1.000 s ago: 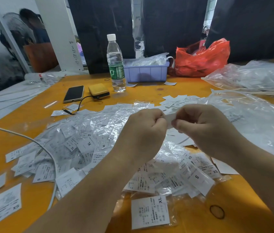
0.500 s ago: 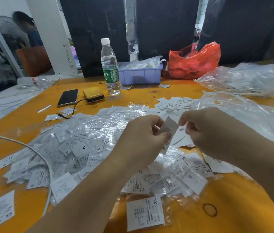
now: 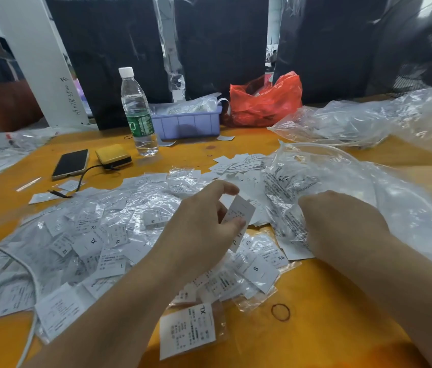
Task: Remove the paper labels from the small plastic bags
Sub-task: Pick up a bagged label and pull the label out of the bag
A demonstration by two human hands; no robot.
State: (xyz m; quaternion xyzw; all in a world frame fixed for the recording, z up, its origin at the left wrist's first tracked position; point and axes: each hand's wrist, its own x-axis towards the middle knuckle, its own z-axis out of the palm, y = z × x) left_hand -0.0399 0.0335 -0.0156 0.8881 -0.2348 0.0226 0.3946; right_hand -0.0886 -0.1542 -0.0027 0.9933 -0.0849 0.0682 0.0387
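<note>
Over the pile: your left hand [image 3: 199, 229] pinches one paper label [image 3: 238, 213] between thumb and forefinger, the other fingers [image 3: 232, 188] loosely spread above it.
Right hand: your right hand [image 3: 339, 221] is curled knuckles-up against the large clear bag [image 3: 368, 187]; you cannot tell whether it grips the plastic or anything else.
Since half a second ago: the two hands have drawn apart. Then the right fingertips were just beside the label; now the label is in the left hand alone and the right hand has moved right, to the big bag.
Since a second ago: both hands met on the same piece; now only the left holds it.
Small plastic bags: a wide heap of small plastic bags [image 3: 98, 235] with labels inside covers the middle of the orange desk [image 3: 329, 314], beneath and left of your hands.
Loose labels: a small stack of bare slips [image 3: 238, 163] lies beyond your hands, near the big bag's mouth.
Readable writing: XL on the nearest bagged label [image 3: 187, 330]; S and XS on the labels below your right wrist; XL, M and L in the heap to the left. The fine print is too small to read.
Bottle: a water bottle [image 3: 138, 112] with a green band; its print is unreadable.
</note>
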